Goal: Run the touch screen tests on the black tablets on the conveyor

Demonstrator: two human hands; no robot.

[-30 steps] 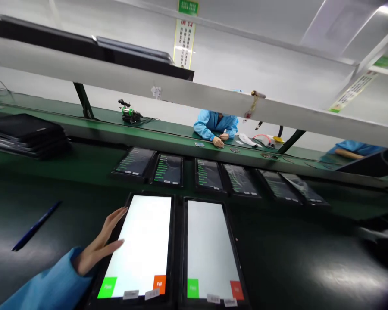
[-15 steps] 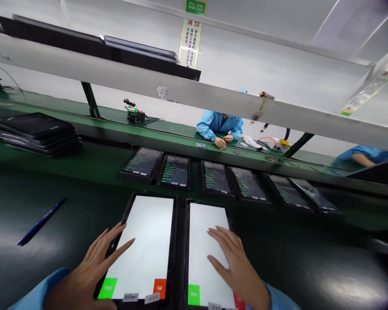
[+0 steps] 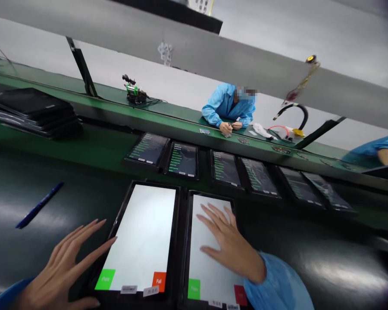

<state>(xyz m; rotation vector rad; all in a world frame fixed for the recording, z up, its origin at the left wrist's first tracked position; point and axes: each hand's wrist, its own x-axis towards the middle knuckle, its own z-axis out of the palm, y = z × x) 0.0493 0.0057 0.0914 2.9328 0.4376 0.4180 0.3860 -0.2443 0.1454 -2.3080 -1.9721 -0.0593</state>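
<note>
Two tablets lie side by side in front of me, both with white screens and green and red buttons at the bottom. My left hand (image 3: pixel 63 269) rests flat on the dark table beside the left tablet (image 3: pixel 139 241), fingers spread, fingertips at its left edge. My right hand (image 3: pixel 228 243) lies flat with spread fingers on the screen of the right tablet (image 3: pixel 202 275). Neither hand holds anything.
A blue pen (image 3: pixel 39 205) lies on the table at the left. Several tablets with green text (image 3: pixel 183 160) sit in a row on the green belt. A stack of dark tablets (image 3: pixel 32 112) is at the far left. Across the belt a person in a blue coat (image 3: pixel 228 107) works.
My right hand came into view and settled on the right tablet's screen. My left hand slid off the left tablet onto the table beside it. The view tilted down.
</note>
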